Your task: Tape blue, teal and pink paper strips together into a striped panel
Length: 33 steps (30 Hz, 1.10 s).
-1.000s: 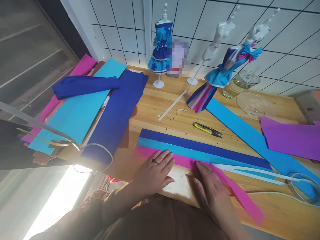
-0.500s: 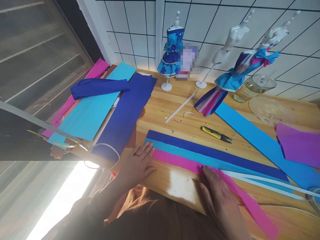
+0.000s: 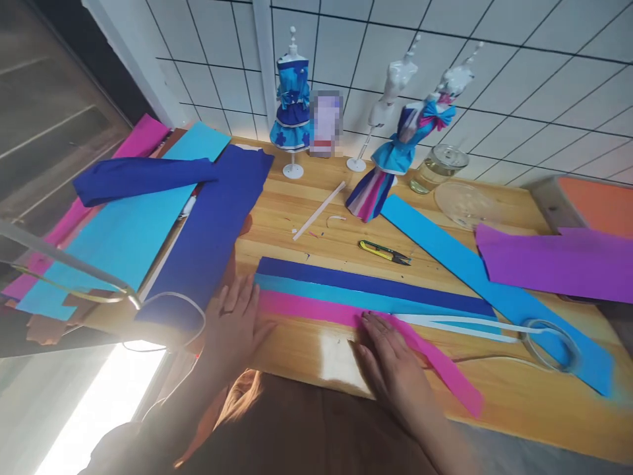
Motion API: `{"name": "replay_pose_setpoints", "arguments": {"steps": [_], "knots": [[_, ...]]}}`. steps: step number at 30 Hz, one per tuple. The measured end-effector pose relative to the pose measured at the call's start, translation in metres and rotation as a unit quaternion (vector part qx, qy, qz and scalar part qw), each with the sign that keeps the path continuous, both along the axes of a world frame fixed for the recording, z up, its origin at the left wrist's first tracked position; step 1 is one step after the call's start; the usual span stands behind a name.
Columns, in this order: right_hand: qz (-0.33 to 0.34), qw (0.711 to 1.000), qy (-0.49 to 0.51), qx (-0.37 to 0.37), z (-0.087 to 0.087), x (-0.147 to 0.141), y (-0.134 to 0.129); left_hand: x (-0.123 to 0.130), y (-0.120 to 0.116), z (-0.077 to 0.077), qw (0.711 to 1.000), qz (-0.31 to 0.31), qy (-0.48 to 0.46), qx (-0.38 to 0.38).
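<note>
Three long strips lie side by side on the wooden table (image 3: 297, 343): dark blue (image 3: 366, 282), light blue (image 3: 346, 295) and pink (image 3: 311, 309). My left hand (image 3: 240, 320) lies flat at their left end, fingers apart, fingertips at the ends of the pink and light blue strips. Stretched fingers of my right hand (image 3: 388, 349) rest on the lower edge of the pink strip, near its middle. Beyond that hand the pink strip bends away toward the front right. White narrow tape (image 3: 445, 321) runs from there over the light blue strip to a tape roll (image 3: 551, 345).
Yellow-handled snips (image 3: 384, 253) lie behind the strips. Dressed mannequins (image 3: 293, 99) (image 3: 408, 142), a bare one (image 3: 390, 92) and a glass jar (image 3: 438, 170) stand along the wall. Coloured sheets (image 3: 113, 218) cover the left; a blue sheet (image 3: 445, 254) and purple sheet (image 3: 558, 260) lie right.
The camera view has turned rightward, so things appear farther left, and the tape roll and an orange-topped box show more fully. Both hands remain in much the same places on the strips.
</note>
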State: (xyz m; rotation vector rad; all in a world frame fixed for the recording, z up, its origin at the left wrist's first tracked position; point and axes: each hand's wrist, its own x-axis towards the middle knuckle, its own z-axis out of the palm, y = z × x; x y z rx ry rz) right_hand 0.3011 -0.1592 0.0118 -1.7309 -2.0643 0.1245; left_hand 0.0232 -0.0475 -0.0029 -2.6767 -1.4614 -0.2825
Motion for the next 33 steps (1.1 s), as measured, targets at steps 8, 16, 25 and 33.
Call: {"name": "replay_pose_setpoints", "arguments": {"steps": [8,16,25,33], "knots": [[-0.088,0.993,0.076,0.033,0.024,0.049,-0.012,0.040,-0.013,-0.006,0.988,-0.144,-0.049,0.004],[-0.093,0.995,0.042,0.011,0.013,0.092,0.003,0.106,-0.032,0.017,0.941,-0.328,-0.068,-0.056],[-0.083,0.991,0.068,-0.076,0.015,0.091,0.016,0.163,-0.023,0.035,0.958,-0.242,-0.067,-0.140],[-0.107,0.991,0.078,-0.035,0.003,0.105,0.005,0.203,0.002,0.024,0.941,-0.291,-0.071,-0.156]]}}
